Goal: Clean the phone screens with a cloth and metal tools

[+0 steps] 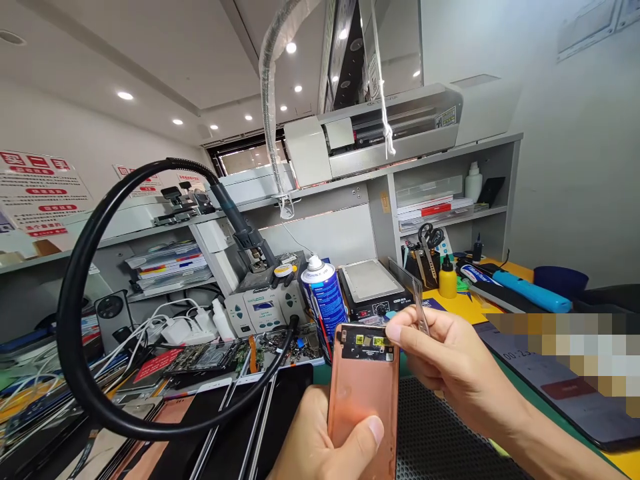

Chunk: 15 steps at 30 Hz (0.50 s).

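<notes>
My left hand is closed around a phone screen panel, held upright with its copper-coloured back towards me. A black strip with two small yellow-green patches runs across the panel's top. At the upper right corner, the thumb and forefinger of my right hand pinch the panel's edge. Metal tweezers are also held in my right hand, pointing upward between the fingers. Its lower fingers are curled and partly hidden. Behind the panel stands a blue spray can with a white top.
A thick black hose loops across the left side from a hot air station. Several phone screens and circuit boards lie at left. A heating plate stands behind; a large phone lies at right beyond my forearm.
</notes>
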Each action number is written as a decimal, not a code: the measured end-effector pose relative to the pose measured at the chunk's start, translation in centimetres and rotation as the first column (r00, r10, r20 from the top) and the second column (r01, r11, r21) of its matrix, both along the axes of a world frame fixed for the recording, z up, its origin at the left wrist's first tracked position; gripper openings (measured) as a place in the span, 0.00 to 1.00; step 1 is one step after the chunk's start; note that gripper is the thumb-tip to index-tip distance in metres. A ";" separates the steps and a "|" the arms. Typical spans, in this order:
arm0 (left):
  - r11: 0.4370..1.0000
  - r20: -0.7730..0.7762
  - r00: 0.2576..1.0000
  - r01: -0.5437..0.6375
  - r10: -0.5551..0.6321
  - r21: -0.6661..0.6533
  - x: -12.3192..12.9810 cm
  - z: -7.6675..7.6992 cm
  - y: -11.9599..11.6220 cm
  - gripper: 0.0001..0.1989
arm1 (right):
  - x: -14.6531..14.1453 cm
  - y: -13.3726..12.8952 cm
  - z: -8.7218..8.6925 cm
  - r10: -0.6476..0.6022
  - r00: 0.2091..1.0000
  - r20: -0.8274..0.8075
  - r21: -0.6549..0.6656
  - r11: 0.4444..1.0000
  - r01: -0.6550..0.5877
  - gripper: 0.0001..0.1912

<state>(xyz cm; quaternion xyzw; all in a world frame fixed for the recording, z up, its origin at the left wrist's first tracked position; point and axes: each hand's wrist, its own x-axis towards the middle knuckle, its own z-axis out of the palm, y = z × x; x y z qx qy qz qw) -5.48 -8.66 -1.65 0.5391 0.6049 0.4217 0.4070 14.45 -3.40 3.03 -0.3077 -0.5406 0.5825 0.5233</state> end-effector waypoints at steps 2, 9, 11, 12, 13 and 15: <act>1.000 0.015 1.000 0.008 -0.008 0.001 -0.4 0.4 -0.2 0.18 | 0.1 0.1 -0.1 -0.017 0.999 0.037 0.040 0.999 0.016 0.16; 0.975 0.053 0.974 0.217 -0.219 0.049 -0.5 4.1 -0.5 0.10 | 0.1 -0.1 0.1 0.037 0.974 0.224 0.163 0.984 -0.074 0.18; 0.934 0.114 0.927 0.356 -0.357 0.030 -0.6 4.8 -0.2 0.12 | 0.2 0.1 0.1 0.067 0.979 0.193 0.117 0.989 -0.090 0.19; 0.912 0.167 0.898 0.411 -0.408 0.017 -0.7 5.0 0.0 0.13 | 0.2 0.2 0.2 0.070 0.984 0.164 0.081 0.993 -0.084 0.19; 0.899 0.229 0.874 0.438 -0.429 0.010 -0.9 5.2 0.2 0.14 | 0.3 0.3 0.3 0.071 0.989 0.133 0.040 0.996 -0.077 0.20; 0.893 0.344 0.840 0.450 -0.420 -0.007 -1.6 5.4 0.6 0.14 | 0.3 0.6 0.4 0.066 0.994 0.091 -0.023 0.998 -0.065 0.20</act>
